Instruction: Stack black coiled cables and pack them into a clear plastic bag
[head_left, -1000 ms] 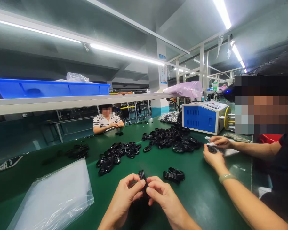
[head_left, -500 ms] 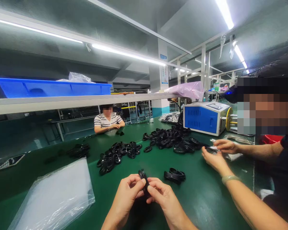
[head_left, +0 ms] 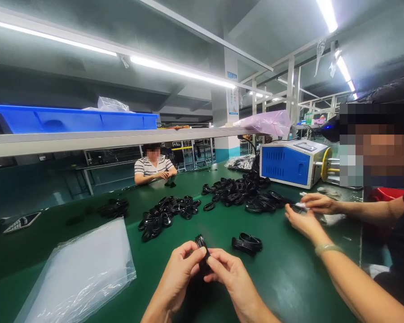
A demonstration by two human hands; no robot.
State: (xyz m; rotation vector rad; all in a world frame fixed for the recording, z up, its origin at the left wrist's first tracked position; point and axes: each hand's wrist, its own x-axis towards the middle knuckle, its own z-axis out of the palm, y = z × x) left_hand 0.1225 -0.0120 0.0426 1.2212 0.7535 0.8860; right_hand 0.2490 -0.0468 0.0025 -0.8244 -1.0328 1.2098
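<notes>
The step in hand looks to be the handling of one coiled black cable (head_left: pixel 199 241), held upright between both hands above the near side of the green desk (head_left: pixel 279 287); the left hand (head_left: pixel 178 271) has its fingers clamped on the coil, thumb across the loops; the right hand (head_left: pixel 231 271) has its fingers pinched on the coil's right side, lower down; the next move probably calls for an even grip from both thumbs, so that the loops hold together; a loose cable bundle (head_left: pixel 247 243) lies just beyond the right hand, with a cable heap (head_left: pixel 170 213) farther off and a clear plastic bag (head_left: pixel 87 264) to the left.
</notes>
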